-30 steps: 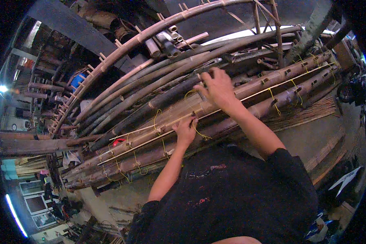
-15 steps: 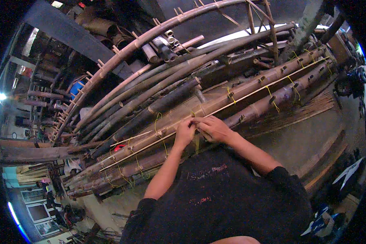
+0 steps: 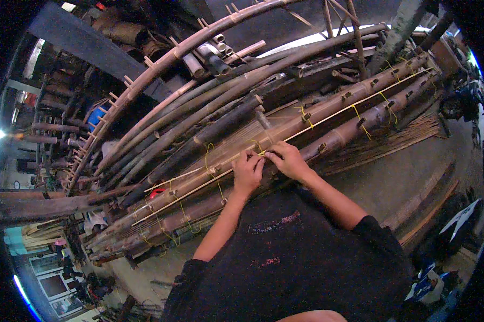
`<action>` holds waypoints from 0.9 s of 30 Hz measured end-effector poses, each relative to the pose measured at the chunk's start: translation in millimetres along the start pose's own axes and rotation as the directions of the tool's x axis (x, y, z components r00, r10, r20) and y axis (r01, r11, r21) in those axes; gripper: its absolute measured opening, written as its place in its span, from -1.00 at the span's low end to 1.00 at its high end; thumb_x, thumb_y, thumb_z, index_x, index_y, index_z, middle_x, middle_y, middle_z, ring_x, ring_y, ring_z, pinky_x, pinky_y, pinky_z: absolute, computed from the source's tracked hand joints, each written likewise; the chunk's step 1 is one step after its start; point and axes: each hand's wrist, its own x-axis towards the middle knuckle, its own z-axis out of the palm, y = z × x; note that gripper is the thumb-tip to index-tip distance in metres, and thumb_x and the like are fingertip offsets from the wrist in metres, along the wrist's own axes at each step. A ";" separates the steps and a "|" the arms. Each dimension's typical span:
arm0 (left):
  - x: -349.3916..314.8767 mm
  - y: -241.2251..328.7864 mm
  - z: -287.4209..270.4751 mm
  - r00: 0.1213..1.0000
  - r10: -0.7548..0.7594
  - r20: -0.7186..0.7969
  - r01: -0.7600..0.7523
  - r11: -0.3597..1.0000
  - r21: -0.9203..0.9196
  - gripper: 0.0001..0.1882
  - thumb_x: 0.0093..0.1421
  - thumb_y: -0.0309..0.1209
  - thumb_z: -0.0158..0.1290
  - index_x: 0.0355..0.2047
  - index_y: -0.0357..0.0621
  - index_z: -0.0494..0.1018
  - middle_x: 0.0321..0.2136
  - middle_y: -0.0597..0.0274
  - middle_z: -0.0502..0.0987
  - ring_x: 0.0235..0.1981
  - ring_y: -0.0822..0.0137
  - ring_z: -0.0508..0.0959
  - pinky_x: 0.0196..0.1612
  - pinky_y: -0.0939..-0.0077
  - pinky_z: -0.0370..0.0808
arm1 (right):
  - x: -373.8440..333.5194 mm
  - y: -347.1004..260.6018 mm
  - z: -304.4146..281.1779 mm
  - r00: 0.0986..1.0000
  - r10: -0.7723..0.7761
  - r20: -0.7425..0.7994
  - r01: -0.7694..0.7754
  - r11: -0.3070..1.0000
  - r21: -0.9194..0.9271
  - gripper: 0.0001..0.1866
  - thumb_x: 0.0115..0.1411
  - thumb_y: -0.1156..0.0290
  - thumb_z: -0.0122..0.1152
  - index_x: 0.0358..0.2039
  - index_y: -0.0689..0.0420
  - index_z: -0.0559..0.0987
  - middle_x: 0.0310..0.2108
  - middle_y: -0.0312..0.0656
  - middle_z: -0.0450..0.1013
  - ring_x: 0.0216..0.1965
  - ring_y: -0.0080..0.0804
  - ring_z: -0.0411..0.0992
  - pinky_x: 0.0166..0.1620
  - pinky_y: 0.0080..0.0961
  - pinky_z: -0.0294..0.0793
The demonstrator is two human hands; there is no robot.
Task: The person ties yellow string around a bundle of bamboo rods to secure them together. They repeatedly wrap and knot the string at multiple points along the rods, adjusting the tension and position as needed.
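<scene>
Both my hands meet over the middle of a pair of long brown bamboo poles, the far pole (image 3: 326,109) and the near pole (image 3: 341,135). Between my fingertips is a thin yellow cord (image 3: 262,154), beside a slender pale bamboo strip (image 3: 330,118) that runs along the poles. My left hand (image 3: 247,173) pinches the cord from the left, fingers bent. From the right, my right hand (image 3: 286,160) does the same with thumb and fingers together. Exactly how the cord loops there is hidden by my fingers. Other yellow ties hang along both poles, near dark slots cut in them.
Behind the poles lie several long curved bamboo stems (image 3: 199,115) and an arched bamboo piece with pegs (image 3: 140,80). A red object (image 3: 156,193) sits by the far pole on the left. A bundle of thin sticks (image 3: 392,140) lies at right. A blue container (image 3: 97,119) stands far left.
My hands have moved slightly up and to the right, and my fingertips now pinch the yellow cord at the pale strip. The whole view has shifted a little.
</scene>
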 end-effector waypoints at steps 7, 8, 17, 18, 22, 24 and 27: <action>7.7 -18.6 -44.8 0.876 -0.323 0.357 0.414 0.124 -0.902 -0.87 0.19 -0.44 0.01 -0.42 -0.25 0.48 -0.30 0.25 0.47 -0.20 0.36 0.45 -0.03 0.51 0.34 | -19.8 16.7 -18.7 0.979 0.200 0.045 -0.177 0.935 -0.308 -0.77 0.17 0.31 0.23 -0.40 0.25 0.54 -0.38 0.08 0.39 -0.30 0.10 0.43 -0.20 -0.13 0.45; 7.0 -16.1 -53.3 0.856 -0.277 0.437 0.468 0.054 -0.882 -0.86 0.20 -0.44 0.01 -0.42 -0.26 0.48 -0.33 0.24 0.48 -0.22 0.35 0.46 -0.04 0.53 0.35 | -17.9 11.3 -20.9 0.976 0.208 0.058 -0.182 0.936 -0.300 -0.77 0.17 0.31 0.22 -0.41 0.26 0.54 -0.37 0.09 0.39 -0.29 0.10 0.43 -0.19 -0.14 0.46; 53.9 -69.5 -57.4 0.786 -0.606 0.122 0.426 0.386 -0.818 -0.59 0.39 -0.18 -0.09 -0.57 -0.13 0.27 -0.56 0.29 0.38 -0.65 0.42 0.33 -0.52 0.43 0.40 | 2.8 32.8 -5.0 0.906 -0.251 0.340 0.310 0.942 -0.130 -0.72 0.32 0.22 0.05 -0.45 0.13 0.50 -0.46 -0.03 0.44 -0.28 -0.02 0.42 0.05 0.01 0.22; 62.6 -73.7 -52.5 0.785 -0.612 0.094 0.385 0.364 -0.848 -0.60 0.39 -0.18 -0.08 -0.56 -0.13 0.28 -0.56 0.30 0.38 -0.68 0.43 0.31 -0.55 0.42 0.38 | 21.0 39.0 -11.9 0.893 -0.216 0.395 0.313 0.928 -0.200 -0.71 0.32 0.20 0.06 -0.45 0.11 0.50 -0.46 -0.04 0.46 -0.29 0.00 0.43 0.04 0.10 0.19; 69.2 -76.0 -49.6 0.929 -0.367 0.049 0.327 0.749 -0.576 -0.67 0.39 -0.19 -0.07 -0.44 -0.16 0.39 -0.53 0.29 0.44 -0.62 0.50 0.34 -0.46 0.50 0.41 | 28.3 26.1 -15.9 0.908 -0.082 0.411 0.100 0.995 -0.023 -0.73 0.29 0.16 0.10 -0.21 0.10 0.51 -0.27 0.02 0.53 -0.13 0.10 0.48 0.07 0.05 0.33; 63.9 -39.2 -49.0 0.962 -0.238 0.135 0.273 0.798 -0.537 -0.76 0.37 -0.31 -0.09 -0.12 -0.24 0.42 -0.37 0.23 0.53 -0.41 0.49 0.42 -0.25 0.54 0.43 | 30.0 11.8 -28.8 0.928 -0.090 0.362 0.004 0.973 0.232 -0.72 0.27 0.23 0.14 -0.11 0.12 0.49 -0.19 0.07 0.52 -0.07 0.16 0.46 0.07 -0.06 0.37; 49.6 -20.6 -43.4 0.897 -0.216 0.385 0.417 0.702 -0.578 -0.67 0.35 -0.43 -0.14 0.09 -0.27 0.30 -0.27 0.20 0.55 -0.27 0.45 0.47 -0.14 0.51 0.43 | 30.6 -2.4 -39.8 0.963 0.015 0.270 -0.073 0.975 0.209 -0.71 0.27 0.46 0.14 0.00 0.19 0.48 -0.22 -0.02 0.56 -0.16 -0.20 0.55 -0.06 -0.35 0.46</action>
